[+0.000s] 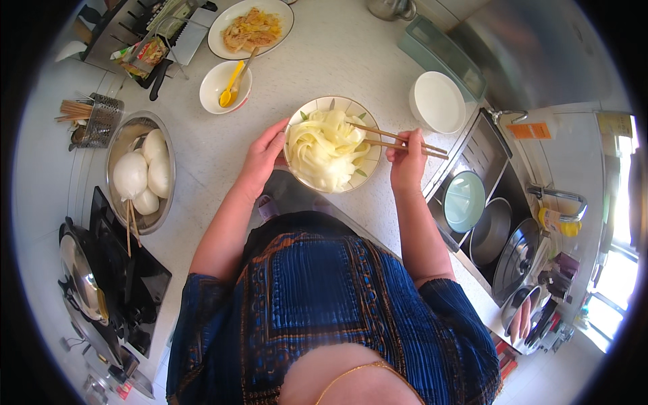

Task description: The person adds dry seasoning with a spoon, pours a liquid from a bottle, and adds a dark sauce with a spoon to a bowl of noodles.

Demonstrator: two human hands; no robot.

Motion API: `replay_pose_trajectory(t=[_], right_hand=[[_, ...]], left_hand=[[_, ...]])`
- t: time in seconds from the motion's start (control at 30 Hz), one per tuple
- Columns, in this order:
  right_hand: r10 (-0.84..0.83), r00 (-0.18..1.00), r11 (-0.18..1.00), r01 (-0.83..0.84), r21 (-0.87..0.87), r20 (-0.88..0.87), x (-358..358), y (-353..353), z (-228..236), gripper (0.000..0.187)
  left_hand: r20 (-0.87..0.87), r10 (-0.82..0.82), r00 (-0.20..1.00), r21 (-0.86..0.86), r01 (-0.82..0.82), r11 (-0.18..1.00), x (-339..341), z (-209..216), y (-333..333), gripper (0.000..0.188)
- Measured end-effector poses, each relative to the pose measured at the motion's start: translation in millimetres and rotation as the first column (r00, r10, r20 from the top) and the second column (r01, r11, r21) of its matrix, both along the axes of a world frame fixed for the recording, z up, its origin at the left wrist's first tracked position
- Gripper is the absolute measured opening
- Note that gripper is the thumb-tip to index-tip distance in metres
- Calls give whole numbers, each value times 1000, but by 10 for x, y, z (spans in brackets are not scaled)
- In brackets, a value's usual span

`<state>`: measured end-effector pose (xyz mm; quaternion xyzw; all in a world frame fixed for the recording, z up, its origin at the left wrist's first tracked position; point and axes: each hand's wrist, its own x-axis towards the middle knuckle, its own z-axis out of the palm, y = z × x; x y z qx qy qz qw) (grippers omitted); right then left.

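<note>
My left hand [262, 160] is closed on the left rim of a shallow patterned bowl [368, 164], which it steadies near the counter's front edge. Wide pale-yellow strips [327, 150], like broad noodles or sliced vegetable, are heaped in the bowl; I cannot tell which. A pair of wooden chopsticks [388, 143] is gripped in my right hand [408, 164], at the bowl's right side. Their tips reach the right edge of the heap.
Beyond stand a white bowl [208, 84] with a yellow spoon and a plate [217, 43] of cooked food. At left, a metal basin [167, 172] holds several round white items. At right are an upturned-looking white bowl [437, 102] and a sink with pans [491, 229].
</note>
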<state>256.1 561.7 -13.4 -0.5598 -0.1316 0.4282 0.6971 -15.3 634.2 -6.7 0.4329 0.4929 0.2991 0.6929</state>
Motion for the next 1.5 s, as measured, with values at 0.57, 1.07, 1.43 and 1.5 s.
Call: replay_pose_trajectory(t=[0.57, 1.07, 1.43, 1.5], right_hand=[[53, 960, 980, 3, 199, -275, 96, -99, 447, 34], [207, 960, 883, -100, 459, -189, 80, -118, 1063, 37], [226, 968, 858, -145, 492, -109, 40, -73, 1241, 39], [186, 981, 924, -193, 331, 52, 44, -105, 1126, 37]], left_hand=[[31, 33, 999, -3, -33, 999, 18, -20, -9, 38], [15, 20, 1000, -23, -19, 1000, 33, 41, -7, 35], [27, -14, 1000, -30, 15, 999, 23, 65, 4, 37], [20, 3, 1000, -27, -3, 1000, 39, 95, -4, 35]])
